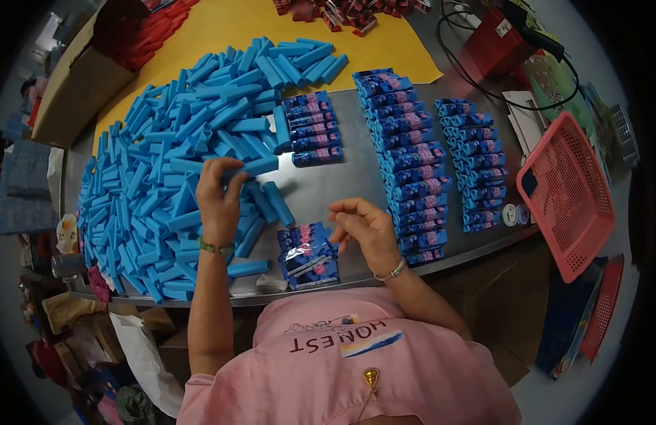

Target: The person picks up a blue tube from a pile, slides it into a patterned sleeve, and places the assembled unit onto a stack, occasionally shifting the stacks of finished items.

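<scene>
My left hand (pixel 219 198), with a green bead bracelet on its wrist, is closed on the end of a blue roll (pixel 260 167) over the edge of a big heap of similar blue rolls (pixel 158 191). My right hand (pixel 367 230) hovers just right of a small stack of printed blue-and-pink wrappers (pixel 306 258). Its fingers are loosely bent and apart, with nothing visible in them. Beyond my hands lies a short column of wrapped rolls (pixel 314 134) in dark blue and pink. A longer column of wrapped rolls (pixel 413 170) runs along the right.
Another column of wrapped rolls (pixel 477 166) lies further right, beside a pink perforated basket (pixel 572 198) at the table edge. A red box-shaped device (pixel 498 42) with a black cable stands back right. Yellow sheeting (pixel 391 49) covers the far table; a cardboard box (pixel 76 78) holds red rolls.
</scene>
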{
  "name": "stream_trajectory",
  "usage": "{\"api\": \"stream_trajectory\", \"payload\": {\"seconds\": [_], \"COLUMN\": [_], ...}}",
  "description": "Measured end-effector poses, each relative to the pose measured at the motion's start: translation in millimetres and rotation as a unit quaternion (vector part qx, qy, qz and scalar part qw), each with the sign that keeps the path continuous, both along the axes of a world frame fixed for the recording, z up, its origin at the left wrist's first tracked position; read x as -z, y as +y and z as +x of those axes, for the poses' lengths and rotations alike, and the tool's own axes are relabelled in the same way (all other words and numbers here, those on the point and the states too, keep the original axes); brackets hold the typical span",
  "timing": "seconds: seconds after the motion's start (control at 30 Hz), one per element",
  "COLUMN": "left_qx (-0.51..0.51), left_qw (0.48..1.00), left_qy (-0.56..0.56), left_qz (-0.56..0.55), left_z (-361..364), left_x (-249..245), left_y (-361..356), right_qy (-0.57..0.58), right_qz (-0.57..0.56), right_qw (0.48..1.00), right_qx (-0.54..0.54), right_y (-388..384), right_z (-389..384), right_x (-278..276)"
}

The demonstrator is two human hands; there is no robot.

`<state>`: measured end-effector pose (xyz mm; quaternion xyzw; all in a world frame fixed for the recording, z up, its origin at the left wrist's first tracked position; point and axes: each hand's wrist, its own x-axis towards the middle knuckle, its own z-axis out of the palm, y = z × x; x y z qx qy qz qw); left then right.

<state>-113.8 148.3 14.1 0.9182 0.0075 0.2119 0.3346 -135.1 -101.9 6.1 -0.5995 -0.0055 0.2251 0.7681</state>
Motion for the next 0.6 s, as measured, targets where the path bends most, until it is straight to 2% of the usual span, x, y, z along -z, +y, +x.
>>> {"api": "stream_trajectory", "payload": {"seconds": [0.03, 0.07, 0.17, 0.23, 0.3, 0.33, 0.47, 0.53, 0.57, 0.6], "left_qx": [0.019, 0.037, 0.094, 0.112, 0.108, 0.128, 0.122, 0.180, 0.178, 0.165], "left_qw": [0.978, 0.913, 0.797, 0.789, 0.719, 0.706, 0.702, 0.681, 0.680, 0.718], "left_qy": [0.038, 0.074, 0.125, 0.136, 0.186, 0.180, 0.184, 0.207, 0.209, 0.226], "left_qz": [-0.204, -0.399, -0.583, -0.589, -0.661, -0.673, -0.677, -0.679, -0.680, -0.638], "left_z": [-10, -21, -47, -58, -64, -66, -70, -71, -72, -74], "left_x": [4, 6, 9, 8, 12, 19, 18, 20, 20, 17], "left_y": [-3, -7, -31, -44, -51, -52, -57, -53, -52, -50], "right_qy": [0.002, -0.016, -0.046, -0.057, -0.103, -0.103, -0.166, -0.193, -0.268, -0.339], "right_qz": [-0.001, 0.012, 0.042, 0.058, 0.052, 0.051, 0.034, 0.008, -0.032, -0.072], "right_qw": [1.000, 1.000, 0.998, 0.997, 0.992, 0.992, 0.985, 0.981, 0.962, 0.937], "right_qx": [-0.002, 0.014, 0.018, 0.005, -0.041, -0.042, -0.028, -0.018, -0.029, -0.041], "right_y": [3, 7, 14, 16, 16, 16, 16, 14, 12, 9], "right_z": [2, 4, 6, 3, 0, -1, -5, -5, -4, -3], "right_x": [1, 2, -4, -10, -13, -14, -17, -19, -21, -21]}}
